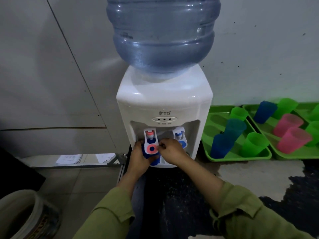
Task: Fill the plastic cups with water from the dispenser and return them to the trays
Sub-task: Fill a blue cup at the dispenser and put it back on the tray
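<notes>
A white dispenser [164, 100] with a big blue water bottle [163, 35] on top stands against the wall. My left hand [139, 156] is wrapped around a blue plastic cup [154, 161] held under the red tap [151, 141]. My right hand [170, 150] rests beside it, fingertips touching the red tap's lever. The blue tap [180, 137] on the right is untouched. Two green trays [238, 156] [291, 156] sit right of the dispenser, holding blue, green and pink cups, such as a green cup [253, 144] and a pink cup [293, 139].
The dispenser stands on a dark narrow stand [172, 190]. A beige bucket [22, 216] is at the lower left on the tiled floor. Papers [69, 159] lie under a low ledge on the left. A dark mat [296, 187] lies at the lower right.
</notes>
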Demonstrator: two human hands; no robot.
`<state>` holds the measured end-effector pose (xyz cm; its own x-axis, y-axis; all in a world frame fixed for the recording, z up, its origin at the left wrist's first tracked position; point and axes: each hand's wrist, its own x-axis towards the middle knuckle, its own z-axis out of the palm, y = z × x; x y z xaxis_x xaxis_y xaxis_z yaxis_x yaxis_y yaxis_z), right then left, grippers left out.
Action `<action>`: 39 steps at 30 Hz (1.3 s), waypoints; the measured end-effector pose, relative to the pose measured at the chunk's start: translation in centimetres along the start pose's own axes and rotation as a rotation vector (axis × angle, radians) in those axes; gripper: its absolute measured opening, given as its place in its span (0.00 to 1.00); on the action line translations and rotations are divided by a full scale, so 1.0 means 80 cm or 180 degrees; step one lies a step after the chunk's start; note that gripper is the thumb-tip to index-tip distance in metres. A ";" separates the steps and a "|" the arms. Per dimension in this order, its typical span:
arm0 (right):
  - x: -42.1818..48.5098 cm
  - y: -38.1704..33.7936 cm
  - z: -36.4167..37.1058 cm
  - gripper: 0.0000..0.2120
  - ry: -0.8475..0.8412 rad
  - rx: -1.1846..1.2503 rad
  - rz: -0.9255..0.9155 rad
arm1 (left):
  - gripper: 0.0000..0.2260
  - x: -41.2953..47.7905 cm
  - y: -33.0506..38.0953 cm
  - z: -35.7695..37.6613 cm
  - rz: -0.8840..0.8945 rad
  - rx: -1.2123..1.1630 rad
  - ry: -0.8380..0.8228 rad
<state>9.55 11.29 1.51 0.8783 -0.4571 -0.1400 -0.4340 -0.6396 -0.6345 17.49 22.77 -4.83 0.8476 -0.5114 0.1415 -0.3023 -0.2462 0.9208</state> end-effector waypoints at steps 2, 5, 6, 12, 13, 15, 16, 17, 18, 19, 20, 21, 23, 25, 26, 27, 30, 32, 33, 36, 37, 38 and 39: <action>-0.006 -0.003 -0.009 0.13 -0.0056 0.0155 0.0052 | 0.27 0.001 -0.004 0.001 -0.0008 -0.0040 0.0002; -0.012 -0.013 -0.025 0.15 -0.0014 0.0400 0.0128 | 0.28 0.003 -0.008 0.001 -0.0021 -0.0102 -0.0017; -0.013 -0.018 -0.031 0.14 0.0041 0.0537 0.0151 | 0.28 0.003 -0.007 0.001 0.0003 -0.0034 0.0000; -0.014 -0.034 -0.048 0.12 0.0130 0.1136 0.0417 | 0.30 0.005 -0.004 -0.001 0.0135 0.0167 0.0001; -0.015 -0.034 -0.047 0.12 0.0140 0.1140 0.0427 | 0.30 0.006 -0.003 -0.001 0.0135 0.0179 -0.0006; -0.019 -0.034 -0.047 0.14 0.0221 0.1098 0.0375 | 0.31 0.008 -0.003 -0.001 0.0109 0.0231 -0.0012; -0.023 -0.033 -0.049 0.15 0.0327 0.0984 0.0280 | 0.31 0.009 -0.003 0.000 0.0106 0.0274 -0.0018; -0.027 -0.033 -0.051 0.15 0.0499 0.0796 0.0124 | 0.32 0.010 -0.003 0.000 0.0120 0.0313 -0.0023; -0.031 -0.032 -0.055 0.14 0.0727 0.0590 -0.0065 | 0.33 0.010 -0.004 0.000 0.0136 0.0340 -0.0027; -0.036 -0.030 -0.060 0.12 0.1008 0.0434 -0.0250 | 0.33 0.010 -0.005 -0.001 0.0144 0.0358 -0.0029; -0.041 -0.029 -0.066 0.10 0.1333 0.0360 -0.0423 | 0.34 0.011 -0.005 0.000 0.0142 0.0377 -0.0030; -0.046 -0.027 -0.073 0.08 0.1690 0.0367 -0.0608 | 0.34 0.011 -0.005 0.000 0.0136 0.0397 -0.0030; -0.051 -0.023 -0.089 0.05 0.2391 0.0390 -0.1098 | 0.34 0.011 -0.005 0.000 0.0095 0.0396 -0.0034; -0.049 -0.016 -0.101 0.05 0.2919 0.0159 -0.1483 | 0.33 0.011 -0.004 0.001 0.0059 0.0426 -0.0019; -0.046 -0.012 -0.105 0.06 0.3108 0.0001 -0.1556 | 0.33 0.011 -0.003 0.001 0.0061 0.0473 -0.0007; -0.042 -0.008 -0.107 0.08 0.3249 -0.0160 -0.1587 | 0.33 0.010 -0.003 0.001 0.0069 0.0509 -0.0003; -0.028 0.004 -0.105 0.18 0.3376 -0.0532 -0.1709 | 0.33 0.010 -0.002 0.001 0.0035 0.0586 0.0007; -0.020 0.010 -0.099 0.23 0.3313 -0.0719 -0.1769 | 0.33 0.010 -0.002 0.001 0.0010 0.0579 0.0012; -0.017 0.013 -0.096 0.25 0.3297 -0.0793 -0.1802 | 0.33 0.010 -0.002 0.001 0.0007 0.0560 0.0008; -0.013 0.017 -0.089 0.27 0.3332 -0.0892 -0.1916 | 0.33 0.010 -0.003 0.000 0.0003 0.0540 -0.0012; -0.012 0.016 -0.089 0.27 0.3370 -0.0902 -0.1917 | 0.33 0.011 -0.002 0.000 0.0013 0.0542 -0.0021; -0.010 0.016 -0.089 0.27 0.3409 -0.0899 -0.1912 | 0.33 0.010 -0.003 0.000 0.0016 0.0549 -0.0027; -0.009 0.015 -0.089 0.26 0.3451 -0.0899 -0.1902 | 0.33 0.010 -0.002 0.000 0.0010 0.0553 -0.0026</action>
<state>6.95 6.45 6.26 0.3954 -0.2368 0.8874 -0.1731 -0.9681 -0.1812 18.21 22.44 -4.89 0.8431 -0.5190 0.1408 -0.3765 -0.3828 0.8436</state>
